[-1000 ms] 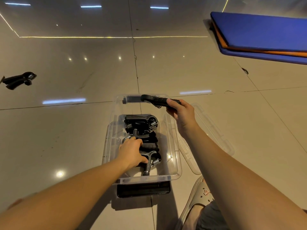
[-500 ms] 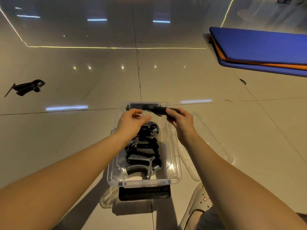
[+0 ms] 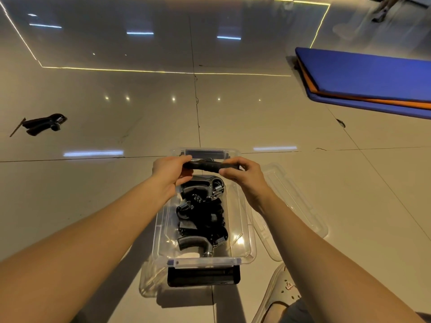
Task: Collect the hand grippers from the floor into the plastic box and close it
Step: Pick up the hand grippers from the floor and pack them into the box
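Gripper: held in both hands, upper centre of frame, over the far end of the box. Its long axis runs left to right across the frame, square to the box, whose length runs away from me.

Left hand: fingers curled round the left end. Right hand: thumb and fingers pinching the right end. Both are closed on it and neither is free.

It is not yet down in the box. The pile of other grippers fills the middle and near part. My guess is that the drop goes down and a little toward me. Lying crosswise, it looks close to the box's width, so it may need a turn to lie lengthwise.

Stray gripper: on the floor at the left edge of the frame, well apart from the box. My left arm is the nearer one for it. A thin stick lies just beside it; I cannot tell what it is.

Lid: flat on the floor just right of the box, on my right arm's side, with its near part cut off by my forearm.

Hard to make out:
- My fingers cover both ends of the held gripper.
- I cannot tell whether it touches the far rim.
- The pile is too tangled to count.
- A dark slab sits under the near end of the box, and I cannot identify it.
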Tool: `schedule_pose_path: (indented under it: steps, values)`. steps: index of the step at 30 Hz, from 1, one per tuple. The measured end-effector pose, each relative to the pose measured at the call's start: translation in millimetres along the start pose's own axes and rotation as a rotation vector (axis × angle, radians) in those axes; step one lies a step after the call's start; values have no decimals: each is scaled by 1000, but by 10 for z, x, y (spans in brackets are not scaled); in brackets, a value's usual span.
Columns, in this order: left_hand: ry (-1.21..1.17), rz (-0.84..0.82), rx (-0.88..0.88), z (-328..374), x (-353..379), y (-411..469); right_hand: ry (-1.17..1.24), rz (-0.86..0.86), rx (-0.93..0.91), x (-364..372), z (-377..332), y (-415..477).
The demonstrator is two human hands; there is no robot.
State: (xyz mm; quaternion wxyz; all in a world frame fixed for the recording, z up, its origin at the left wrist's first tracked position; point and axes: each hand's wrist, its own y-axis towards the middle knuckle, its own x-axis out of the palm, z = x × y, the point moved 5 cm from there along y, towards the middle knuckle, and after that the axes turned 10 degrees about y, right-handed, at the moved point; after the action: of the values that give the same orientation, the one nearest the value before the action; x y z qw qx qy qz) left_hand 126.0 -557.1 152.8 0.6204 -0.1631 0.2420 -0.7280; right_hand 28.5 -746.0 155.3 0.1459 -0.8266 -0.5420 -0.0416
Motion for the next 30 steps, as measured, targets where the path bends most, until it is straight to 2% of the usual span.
schedule_pose_path:
  steps: [4,11,17,22,24,27,30]
  values:
    - [4,-41,46,69,-71,-3,-343,-93,-19,23,-42,58]
    - [161,-24,220,45,-167,30,-895,-136,-226,199,160,85]
    - [190,-18,341,46,-148,59,-863,-110,-240,190,191,126]
    - [354,-2,427,171,-115,88,-776,-126,-111,200,234,204]
    - [380,-9,397,138,-127,127,-733,-115,-82,198,235,209]
    - [306,15,251,-11,-168,197,-735,-126,-105,279,222,202]
    - [171,52,101,-157,-192,222,-960,-199,-221,449,258,202]
